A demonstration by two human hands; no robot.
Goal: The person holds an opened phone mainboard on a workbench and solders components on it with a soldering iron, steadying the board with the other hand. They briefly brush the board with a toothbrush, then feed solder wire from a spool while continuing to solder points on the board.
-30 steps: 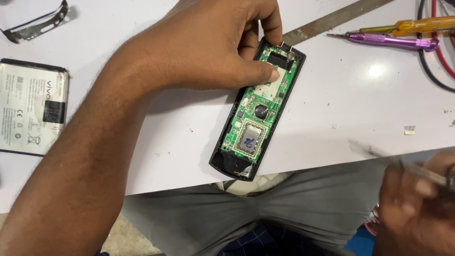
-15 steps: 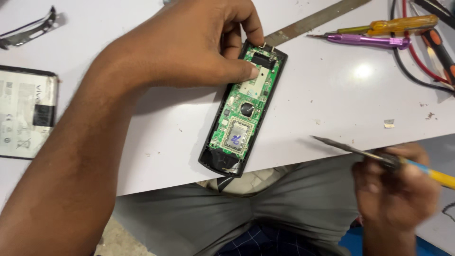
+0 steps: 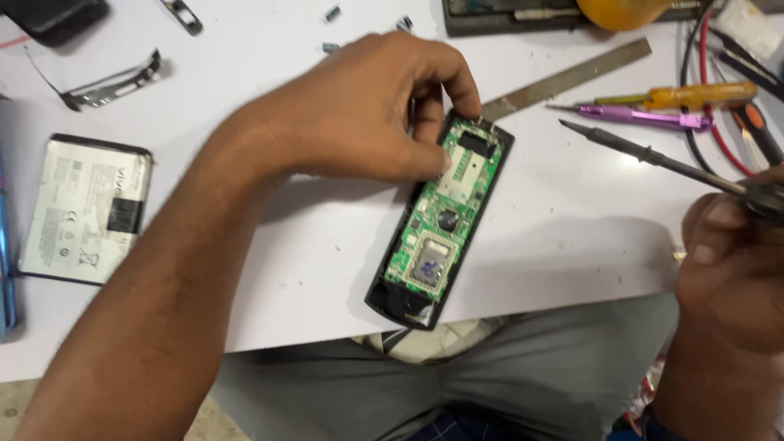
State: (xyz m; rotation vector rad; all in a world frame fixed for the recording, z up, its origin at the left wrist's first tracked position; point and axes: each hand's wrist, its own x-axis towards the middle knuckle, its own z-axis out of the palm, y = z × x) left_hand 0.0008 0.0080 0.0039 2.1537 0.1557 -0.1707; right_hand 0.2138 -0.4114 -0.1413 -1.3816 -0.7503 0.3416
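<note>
Opened black oblong handset shell with a green circuit board (image 3: pixel 437 224) lies slanted on the white tabletop (image 3: pixel 572 229), its lower end poking just over the near edge. Right of the shell, at the table's near edge, the right hand (image 3: pixel 731 269) is clenched around a dark slim-tipped soldering tool (image 3: pixel 653 155), whose point aims toward the shell but stays apart from it. The left hand (image 3: pixel 359 114) grips the shell's far end, thumb on the board, fingertips on the top rim. Well left of the shell lies a flat white rectangular battery (image 3: pixel 86 208). Beyond the shell, touching its far corner, rests a steel ruler (image 3: pixel 572 77); beside that lie a purple screwdriver (image 3: pixel 637 116) and a yellow-handled screwdriver (image 3: pixel 694 95).
</note>
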